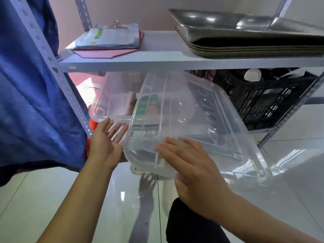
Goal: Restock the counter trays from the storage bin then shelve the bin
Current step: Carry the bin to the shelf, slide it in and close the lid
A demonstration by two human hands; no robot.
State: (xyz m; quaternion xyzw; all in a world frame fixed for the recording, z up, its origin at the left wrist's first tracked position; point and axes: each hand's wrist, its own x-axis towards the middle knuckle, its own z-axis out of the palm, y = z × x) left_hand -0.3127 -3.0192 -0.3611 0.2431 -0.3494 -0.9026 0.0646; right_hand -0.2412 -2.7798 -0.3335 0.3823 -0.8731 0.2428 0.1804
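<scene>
A clear plastic lidded storage bin (pixel 192 123) is being pressed with flat, straight fingers of the right hand (pixel 191 165), its far end under the white metal shelf board (pixel 157 64), tilted. The left hand (pixel 107 139) is being held spread wide, palm up, beside the bin's corner, gripping nothing. Green-labelled packets (pixel 147 106) are showing through it; their print is being blurred beyond reading.
</scene>
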